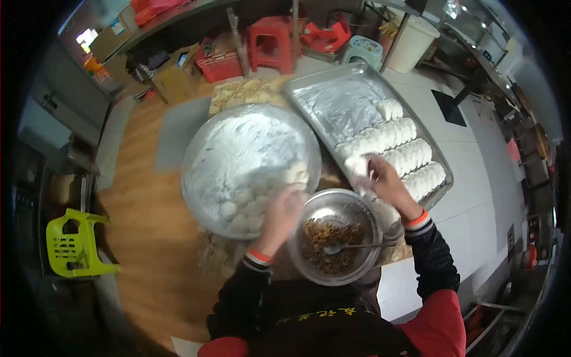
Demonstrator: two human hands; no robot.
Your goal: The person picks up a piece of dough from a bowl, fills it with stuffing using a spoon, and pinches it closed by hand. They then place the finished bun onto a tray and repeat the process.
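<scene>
My right hand (pixel 383 180) is closed with thumb and fingers pinched round a white floured dumpling (pixel 357 166), just over the near left edge of a metal tray (pixel 439 140). Rows of white dumplings (pixel 407 158) fill the tray's right part. My left hand (pixel 284 215) is smeared by motion at the near right rim of a wide metal basin (pixel 191 178); its fingers do not show clearly. Flour and several round dough pieces (pixel 240 224) lie in the basin. Closest to my body, a steel bowl (pixel 295 262) holds brown chopped filling (pixel 321 235) and a metal spoon (pixel 334 248).
A lime-green plastic chair (pixel 71 244) stands at the left. Beyond the basin are a red stool (pixel 270 44), a red crate (pixel 219 64), cardboard boxes (pixel 177 74) and a pale stool (pixel 363 51). A white bin (pixel 414 44) is behind the tray.
</scene>
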